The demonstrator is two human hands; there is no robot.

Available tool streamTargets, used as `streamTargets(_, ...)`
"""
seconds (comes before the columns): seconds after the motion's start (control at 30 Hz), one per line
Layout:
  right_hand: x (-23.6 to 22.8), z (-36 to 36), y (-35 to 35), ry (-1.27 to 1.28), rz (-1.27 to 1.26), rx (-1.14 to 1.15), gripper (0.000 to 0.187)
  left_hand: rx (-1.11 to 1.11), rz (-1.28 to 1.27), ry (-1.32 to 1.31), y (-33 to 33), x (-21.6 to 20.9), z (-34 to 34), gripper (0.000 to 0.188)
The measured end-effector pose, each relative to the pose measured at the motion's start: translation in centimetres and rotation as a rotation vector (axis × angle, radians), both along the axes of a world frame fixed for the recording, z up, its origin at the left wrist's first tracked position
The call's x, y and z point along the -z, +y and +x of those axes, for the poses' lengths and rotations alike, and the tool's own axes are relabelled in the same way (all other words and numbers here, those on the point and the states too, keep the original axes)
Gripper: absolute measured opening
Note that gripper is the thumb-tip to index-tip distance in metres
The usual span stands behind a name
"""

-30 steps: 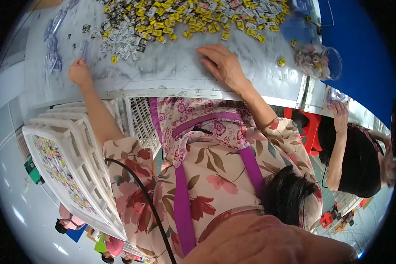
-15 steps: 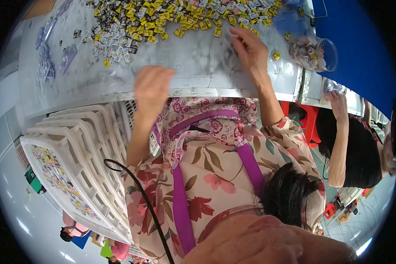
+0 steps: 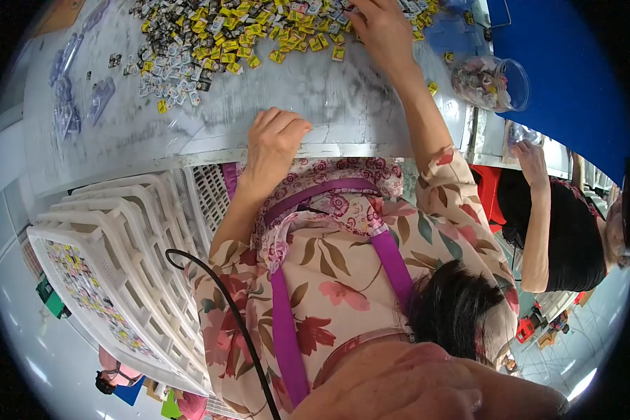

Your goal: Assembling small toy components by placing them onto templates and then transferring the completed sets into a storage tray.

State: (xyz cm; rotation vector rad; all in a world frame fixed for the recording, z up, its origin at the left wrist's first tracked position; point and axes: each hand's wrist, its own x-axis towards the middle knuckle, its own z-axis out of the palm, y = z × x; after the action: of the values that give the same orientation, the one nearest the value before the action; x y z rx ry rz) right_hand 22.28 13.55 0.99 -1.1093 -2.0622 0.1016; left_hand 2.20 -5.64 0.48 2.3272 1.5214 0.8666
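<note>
A wide heap of small flat pieces [image 3: 224, 35], in yellow, white and black, spreads over the far part of the worktable [image 3: 287, 84]. My right hand [image 3: 385, 35] reaches over the heap's right side, thumb and forefinger apart. Its far fingertips meet the upper edge of the picture, and I see nothing held there. Close to the table's front edge is my left hand [image 3: 276, 143], its fingers curled in; whatever they may hold is hidden.
A clear plastic jar [image 3: 490, 84] of mixed small pieces lies tilted at the right. Clear plastic packs [image 3: 64, 105] are at the table's left. White crates [image 3: 126, 245] stand stacked below left. Another person's hand [image 3: 532, 164] is at the right.
My right hand has moved farther forward, onto the heap. My left hand has shifted right and a little nearer the table's front edge.
</note>
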Motion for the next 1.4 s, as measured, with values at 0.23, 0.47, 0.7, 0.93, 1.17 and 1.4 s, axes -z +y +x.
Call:
streamTargets(0.23, 0.6, -0.7, 1.6, -0.127, -0.018, -0.034, 0.023, 0.067, -0.227, 0.094, 1.2, -2.8, -1.0, 0.022)
streamTargets(0.47, -0.3, 0.7, 0.0, 0.089, -0.061, -0.107, 0.02, -0.215, -0.209, -0.109, 10.3, -3.2, -2.2, 0.022)
streamTargets(0.7, -1.2, 1.1, -0.7, 0.159, -0.329, -0.128, 0.02, -0.186, 0.009, 0.062, 17.7, -0.6, -0.3, 0.032)
streamTargets(0.93, -0.6, 1.2, -1.5, 0.35, -0.454, -0.203, 0.022, -0.216, -0.137, 0.204, 18.6, -3.2, 1.3, 0.028)
streamTargets(1.17, 0.7, -0.3, -2.2, 0.43, -0.455, -0.204, 0.024, -0.229, -0.005, 0.225, 19.0, -2.7, 0.2, 0.029)
streamTargets(1.4, 1.5, 0.5, -3.7, 0.336, -0.457, -0.236, 0.029, -0.326, -0.25, -0.274, 12.8, -1.7, -2.7, 0.027)
